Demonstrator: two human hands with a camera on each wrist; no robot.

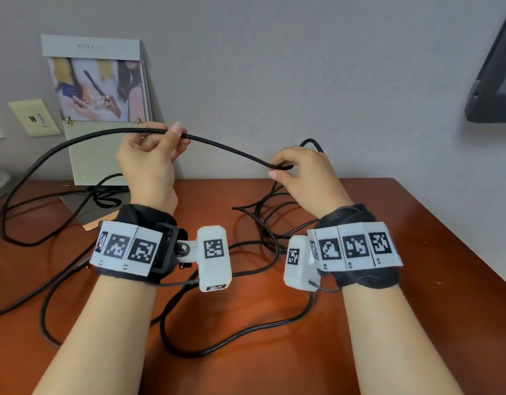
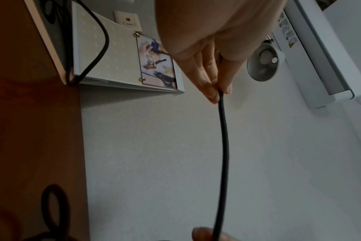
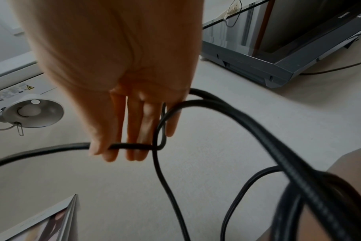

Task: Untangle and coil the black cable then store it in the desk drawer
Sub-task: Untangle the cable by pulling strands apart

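Observation:
A long black cable (image 1: 226, 148) runs in the air between both hands, raised over the reddish wooden desk (image 1: 417, 266). My left hand (image 1: 152, 155) pinches the cable (image 2: 224, 146) between thumb and fingertips (image 2: 212, 93). My right hand (image 1: 300, 172) grips a bend of the cable (image 3: 130, 146) with curled fingers (image 3: 134, 130), and more strands (image 3: 258, 130) hang over it. Tangled loops (image 1: 263, 223) lie on the desk under the hands, and one long loop (image 1: 23, 178) arcs out to the left. No drawer is in view.
A standing calendar (image 1: 100, 106) leans on the wall at back left, with a flat card (image 1: 83, 206) lying before it. A dark monitor (image 1: 497, 81) is at the upper right. A white lamp head (image 3: 35, 110) hangs above. A wall socket plate (image 1: 35, 118) is at left.

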